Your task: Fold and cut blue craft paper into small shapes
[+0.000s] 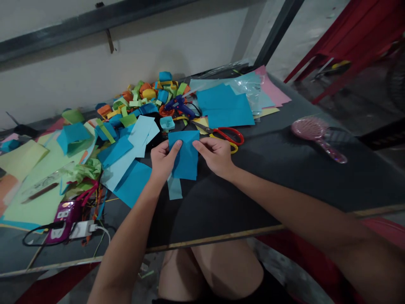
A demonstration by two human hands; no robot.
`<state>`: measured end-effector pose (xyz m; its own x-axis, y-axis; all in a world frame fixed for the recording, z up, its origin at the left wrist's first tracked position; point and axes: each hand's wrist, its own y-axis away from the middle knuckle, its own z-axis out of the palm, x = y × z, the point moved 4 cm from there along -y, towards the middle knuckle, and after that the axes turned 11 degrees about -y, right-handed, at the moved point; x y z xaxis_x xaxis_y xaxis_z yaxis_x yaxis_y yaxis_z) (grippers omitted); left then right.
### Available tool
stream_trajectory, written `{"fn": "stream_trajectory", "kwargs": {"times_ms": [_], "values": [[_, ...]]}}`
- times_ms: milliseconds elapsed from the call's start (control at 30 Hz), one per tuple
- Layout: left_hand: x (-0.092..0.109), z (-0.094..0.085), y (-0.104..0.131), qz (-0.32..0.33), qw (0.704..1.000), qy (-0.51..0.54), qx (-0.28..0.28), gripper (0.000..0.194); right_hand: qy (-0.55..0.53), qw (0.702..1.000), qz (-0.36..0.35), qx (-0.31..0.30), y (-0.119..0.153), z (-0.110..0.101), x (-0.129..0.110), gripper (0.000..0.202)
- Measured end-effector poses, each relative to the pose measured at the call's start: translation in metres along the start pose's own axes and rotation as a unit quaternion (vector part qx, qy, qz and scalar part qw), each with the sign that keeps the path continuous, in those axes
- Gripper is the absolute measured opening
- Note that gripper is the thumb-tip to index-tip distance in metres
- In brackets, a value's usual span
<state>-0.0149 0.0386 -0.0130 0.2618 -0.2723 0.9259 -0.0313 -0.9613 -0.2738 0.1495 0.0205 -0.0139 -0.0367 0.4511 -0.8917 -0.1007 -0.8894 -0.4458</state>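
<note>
Between my two hands is a blue sheet of paper (pixel 186 160), held up above the dark table. My left hand (pixel 163 158) pinches its left edge, thumb on the front face. On the opposite side, my right hand (pixel 217 154) grips the upper right edge between thumb and fingers. Under the sheet's lower left, a pale blue paper strip (pixel 175 188) lies on the table. Just behind my right hand rest scissors (pixel 232 136) with red handles, and a yellow handle loop shows beside them. A small light blue paper box (pixel 167 123) stands behind the sheet.
Many small folded paper boxes (pixel 145 93) are heaped at the back, near a blue glue gun (pixel 180 105). Coloured sheets (pixel 226 103) lie back right, a pink hairbrush (pixel 316 133) farther right. At left are a purple power strip (pixel 63 219), cables and loose papers (pixel 34 181).
</note>
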Motion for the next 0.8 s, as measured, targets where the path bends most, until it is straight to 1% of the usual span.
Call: {"fn": "stream_trajectory", "kwargs": {"times_ms": [400, 667, 800], "values": [[0.007, -0.001, 0.001, 0.024, 0.999, -0.029, 0.011, 0.058, 0.014, 1.000, -0.001, 0.010, -0.001, -0.003, 0.004, 0.033], [-0.003, 0.000, 0.000, -0.021, 1.000, -0.001, 0.010, 0.053, 0.011, 1.000, -0.006, 0.000, 0.000, -0.001, 0.000, 0.034], [-0.004, 0.001, 0.000, -0.041, 0.999, 0.021, 0.011, 0.052, 0.009, 1.000, -0.008, -0.007, 0.000, 0.000, 0.001, 0.034]]}}
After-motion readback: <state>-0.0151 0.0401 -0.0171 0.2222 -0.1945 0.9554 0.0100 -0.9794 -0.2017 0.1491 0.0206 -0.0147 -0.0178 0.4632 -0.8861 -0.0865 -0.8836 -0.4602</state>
